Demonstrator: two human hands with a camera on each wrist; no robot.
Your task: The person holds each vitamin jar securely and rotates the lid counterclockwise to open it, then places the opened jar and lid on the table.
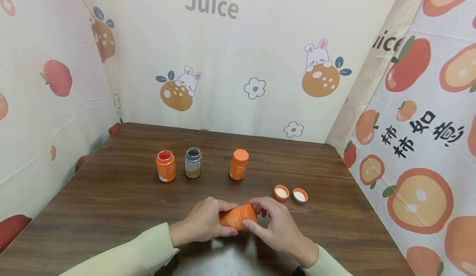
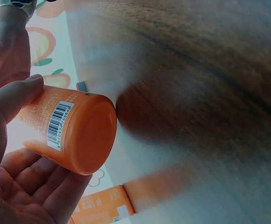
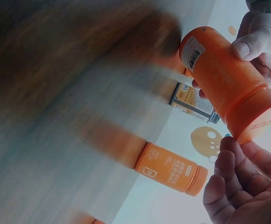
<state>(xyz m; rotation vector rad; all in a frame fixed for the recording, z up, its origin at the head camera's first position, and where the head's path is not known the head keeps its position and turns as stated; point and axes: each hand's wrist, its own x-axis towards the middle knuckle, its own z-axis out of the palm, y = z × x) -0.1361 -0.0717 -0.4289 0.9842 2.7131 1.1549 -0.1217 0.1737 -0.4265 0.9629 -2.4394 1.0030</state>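
Above the table's near side, my left hand (image 1: 204,223) grips the body of an orange plastic bottle (image 1: 232,219), which is tilted with its cap end toward the right. The thumb and fingers of my right hand (image 1: 279,227) pinch the bottle's orange cap (image 1: 248,212), which sits on the neck. A barcode label (image 2: 60,125) shows near the bottle's base in the left wrist view. In the right wrist view the bottle (image 3: 224,70) slants down toward the right fingertips (image 3: 226,145) at the cap's rim.
Behind the hands stand an uncapped orange bottle (image 1: 166,169), an uncapped grey bottle (image 1: 193,168) and a capped orange bottle (image 1: 238,167). Two loose caps, one orange (image 1: 276,193) and one darker-sided (image 1: 299,200), lie inside-up at the right. Printed cloth (image 1: 223,53) hangs around the wooden table (image 1: 122,185).
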